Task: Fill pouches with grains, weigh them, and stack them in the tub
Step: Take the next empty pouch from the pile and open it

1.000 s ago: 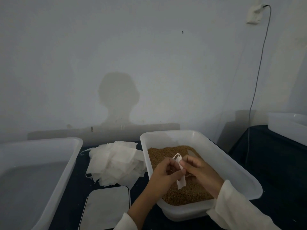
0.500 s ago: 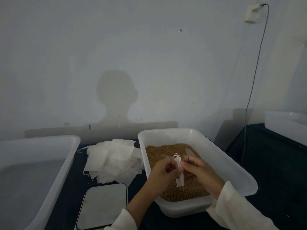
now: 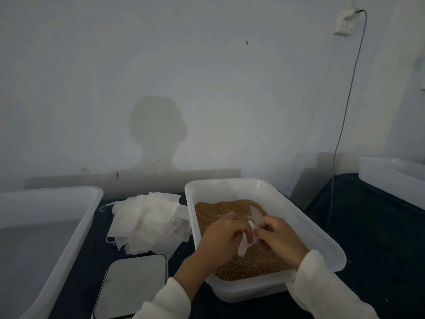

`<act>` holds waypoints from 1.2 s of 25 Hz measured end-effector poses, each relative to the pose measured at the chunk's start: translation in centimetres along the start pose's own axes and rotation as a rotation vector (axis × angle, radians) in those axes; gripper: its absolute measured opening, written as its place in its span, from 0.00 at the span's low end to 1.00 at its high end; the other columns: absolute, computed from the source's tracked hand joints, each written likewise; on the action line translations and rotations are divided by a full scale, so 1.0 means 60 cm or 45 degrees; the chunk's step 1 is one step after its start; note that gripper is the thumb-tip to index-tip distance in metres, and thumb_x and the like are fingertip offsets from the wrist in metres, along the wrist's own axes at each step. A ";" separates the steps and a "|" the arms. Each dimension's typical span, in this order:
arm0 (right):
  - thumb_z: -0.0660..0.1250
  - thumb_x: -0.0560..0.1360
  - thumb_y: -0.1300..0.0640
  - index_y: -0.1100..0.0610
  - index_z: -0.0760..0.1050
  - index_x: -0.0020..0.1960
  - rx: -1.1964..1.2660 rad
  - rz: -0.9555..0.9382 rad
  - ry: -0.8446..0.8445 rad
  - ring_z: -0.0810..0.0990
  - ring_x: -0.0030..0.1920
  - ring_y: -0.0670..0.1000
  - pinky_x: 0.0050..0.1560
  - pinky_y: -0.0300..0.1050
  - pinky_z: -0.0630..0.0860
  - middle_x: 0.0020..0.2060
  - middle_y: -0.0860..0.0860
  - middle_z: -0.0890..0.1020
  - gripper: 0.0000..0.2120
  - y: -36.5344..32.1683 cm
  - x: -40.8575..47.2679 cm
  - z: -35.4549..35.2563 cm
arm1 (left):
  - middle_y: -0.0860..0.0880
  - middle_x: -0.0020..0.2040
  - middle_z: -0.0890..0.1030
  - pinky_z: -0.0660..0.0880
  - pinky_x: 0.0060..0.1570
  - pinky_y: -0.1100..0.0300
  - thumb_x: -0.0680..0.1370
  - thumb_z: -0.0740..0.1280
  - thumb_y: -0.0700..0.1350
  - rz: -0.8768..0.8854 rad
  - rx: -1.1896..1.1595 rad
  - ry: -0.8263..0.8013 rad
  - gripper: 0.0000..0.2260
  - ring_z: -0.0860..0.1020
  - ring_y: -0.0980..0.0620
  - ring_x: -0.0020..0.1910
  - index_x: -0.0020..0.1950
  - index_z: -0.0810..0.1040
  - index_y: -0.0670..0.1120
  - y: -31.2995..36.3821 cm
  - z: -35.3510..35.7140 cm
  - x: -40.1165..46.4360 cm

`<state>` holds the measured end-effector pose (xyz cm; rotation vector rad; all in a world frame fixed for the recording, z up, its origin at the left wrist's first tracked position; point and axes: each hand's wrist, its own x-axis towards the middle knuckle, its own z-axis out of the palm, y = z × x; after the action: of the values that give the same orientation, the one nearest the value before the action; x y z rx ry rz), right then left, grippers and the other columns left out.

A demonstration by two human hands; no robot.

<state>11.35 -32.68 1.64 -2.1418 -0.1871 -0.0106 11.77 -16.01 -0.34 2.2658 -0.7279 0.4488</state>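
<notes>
Since the earlier frame both hands have dropped lower over the grain and the pouch has gone from hanging upright to tilted and crumpled between them. Left hand (image 3: 222, 238) and right hand (image 3: 279, 239) both have fingers curled in, pinching the small white pouch (image 3: 247, 240) by its top edge, apparently working the mouth open; how far it's open I can't tell. Pouch sits just above the grains (image 3: 230, 208) in the grain tub (image 3: 331, 247), lower centre of frame. A pale scoop-like piece (image 3: 256, 214) lies on the grain just behind the hands. Empty pouch pile (image 3: 147, 224) is left of the tub, scale (image 3: 132, 286) at lower centre-left, stacking tub (image 3: 76, 229) at far left with no pouches visible inside. Judging by that, this is early in the cycle: filling not started. Risks: thin fabric, so pulling too hard at the mouth could tear it or snag the drawstring; a half-open mouth would spill grain over the rim onto the dark surface (image 3: 379, 226); dim light makes the opening hard to see.
</notes>
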 end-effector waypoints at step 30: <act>0.69 0.74 0.53 0.47 0.65 0.40 -1.166 0.082 -0.211 0.77 0.42 0.47 0.44 0.42 0.72 0.45 0.47 0.79 0.12 0.019 0.067 -0.151 | 0.50 0.51 0.71 0.70 0.48 0.59 0.82 0.55 0.42 -0.021 0.418 0.026 0.08 0.68 0.54 0.48 0.59 0.71 0.47 -0.070 -0.063 -0.005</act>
<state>16.05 -40.34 5.99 -3.0645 -0.2382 0.1449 13.74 -10.73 -0.08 2.5650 -0.6639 0.6209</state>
